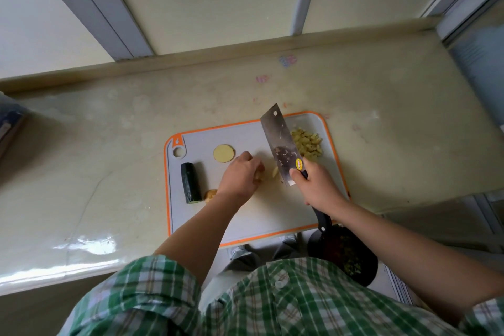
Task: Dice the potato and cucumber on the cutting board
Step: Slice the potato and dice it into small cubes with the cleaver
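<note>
A grey cutting board (245, 221) with an orange rim lies on the counter. My right hand (317, 187) grips the black handle of a cleaver (278, 142), its blade raised over the board's middle. My left hand (241, 176) sits with curled fingers on potato strips (275, 172) beside the blade. A round potato slice (224, 153) lies behind my left hand. A pile of diced potato (306, 142) sits at the board's far right corner. A dark green cucumber piece (191, 182) lies at the board's left side, with a small potato end (210, 195) next to it.
The pale counter (109, 144) stretches left and right of the board, with a raised ledge at the back. A black bin (346, 256) holding scraps stands on the floor below the counter's front edge, at the right. A blue-grey object (11, 123) sits at the far left.
</note>
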`<state>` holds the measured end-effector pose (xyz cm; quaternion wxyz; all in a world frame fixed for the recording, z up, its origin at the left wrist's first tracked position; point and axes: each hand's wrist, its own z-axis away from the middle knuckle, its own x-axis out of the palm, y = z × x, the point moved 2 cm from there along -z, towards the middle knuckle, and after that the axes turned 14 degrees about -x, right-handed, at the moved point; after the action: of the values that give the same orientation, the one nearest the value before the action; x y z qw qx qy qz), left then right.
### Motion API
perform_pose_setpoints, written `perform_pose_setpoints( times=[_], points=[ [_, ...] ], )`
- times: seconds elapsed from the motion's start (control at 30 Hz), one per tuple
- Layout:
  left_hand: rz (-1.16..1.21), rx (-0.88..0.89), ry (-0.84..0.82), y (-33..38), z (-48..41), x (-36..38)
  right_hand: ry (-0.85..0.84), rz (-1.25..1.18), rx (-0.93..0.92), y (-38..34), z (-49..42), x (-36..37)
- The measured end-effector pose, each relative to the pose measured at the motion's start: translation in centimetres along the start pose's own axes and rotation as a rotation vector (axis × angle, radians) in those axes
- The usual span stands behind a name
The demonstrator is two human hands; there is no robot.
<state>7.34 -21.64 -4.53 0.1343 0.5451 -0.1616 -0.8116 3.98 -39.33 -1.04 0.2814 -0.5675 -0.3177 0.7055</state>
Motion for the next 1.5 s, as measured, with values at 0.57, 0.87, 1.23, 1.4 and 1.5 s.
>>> perform_pose_setpoints(
  times=[0.57, 0.87, 1.23, 1.4, 1.5],
  points=[
    [-0.538, 0.523, 0.012, 2.0, -2.0, -1.1, 0.040, -0.094, 0.096, 0.6, 0.8, -1.5],
    [-0.476, 0.314, -0.007, 1.3, -1.5, -0.9, -0.005, -0.101, 0.058, 0.6, 0.5, -0.7],
    [-0.046, -0.157, 0.114, 0.1, 0.1, 0.1, -0.111, 0.125, -0.073, -0.4, -0.3, 0.6],
    [0.068, -0.157, 0.145, -1.0, 0.2, -0.1, -0.139, 0.236, -0.147, -0.6, -0.4, 1.1],
    [0.105, -0.177, 0.141, -0.9, 0.0, 0.1, -0.140, 0.252, -0.142, -0.6, -0.4, 1.4]
  ],
)
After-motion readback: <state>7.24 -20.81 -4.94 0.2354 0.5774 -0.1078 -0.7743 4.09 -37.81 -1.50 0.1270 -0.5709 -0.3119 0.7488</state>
